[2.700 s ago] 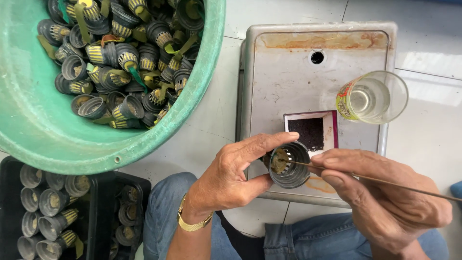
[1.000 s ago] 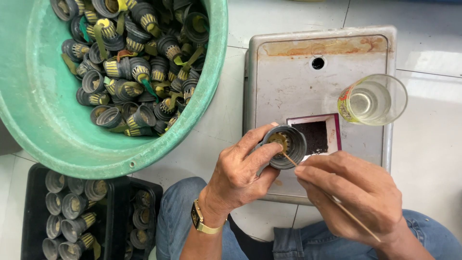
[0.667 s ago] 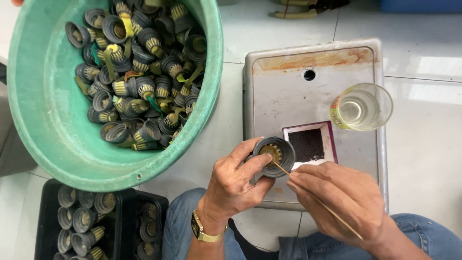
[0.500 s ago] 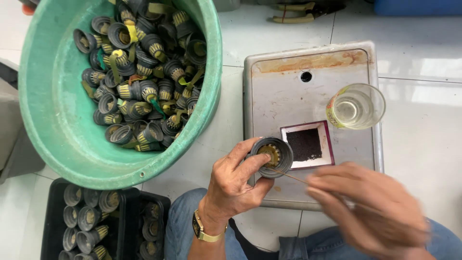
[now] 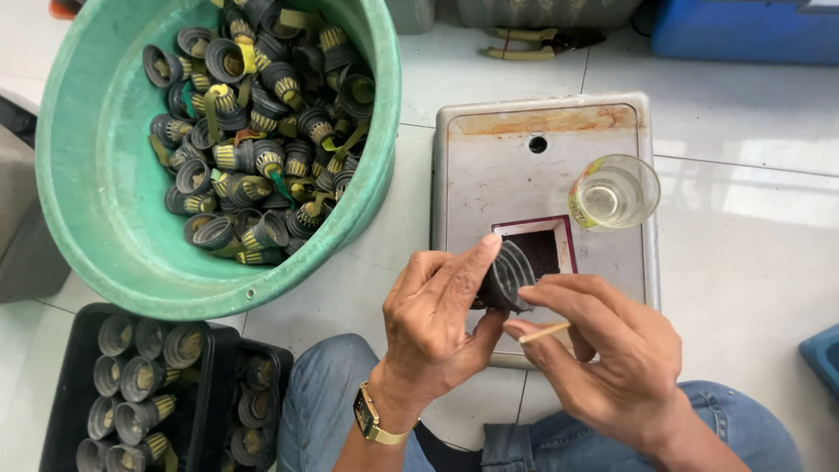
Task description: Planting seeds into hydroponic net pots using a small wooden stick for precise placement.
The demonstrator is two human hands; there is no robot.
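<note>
While both hands meet over the metal lid [image 5: 516,175], the left hand [image 5: 437,319] clamps one ribbed black cup [image 5: 509,278], now turned sideways; the right hand [image 5: 607,350] pinches one thin stick [image 5: 544,331]. One glass [image 5: 614,192] stands at two o'clock, one green basin [image 5: 96,201] at ten.

The left hand [image 5: 437,319] holds a small dark ribbed cup [image 5: 509,276] between thumb and fingers, tipped on its side. The right hand [image 5: 612,350] touches the cup too, and pinches a thin wooden stick [image 5: 544,331] just under it. Both hands are over a flat grey metal box [image 5: 524,188] that has a dark square hole [image 5: 540,247] and a small round hole [image 5: 537,144]. A clear glass [image 5: 614,192] with a little pale liquid stands on the box. To the left sits a big green tub [image 5: 96,192] – lots of the same little cups are piled inside. Below it, a black tray [image 5: 61,385] holds more cups in rows. A gold watch [image 5: 371,418] is on the left wrist.
</note>
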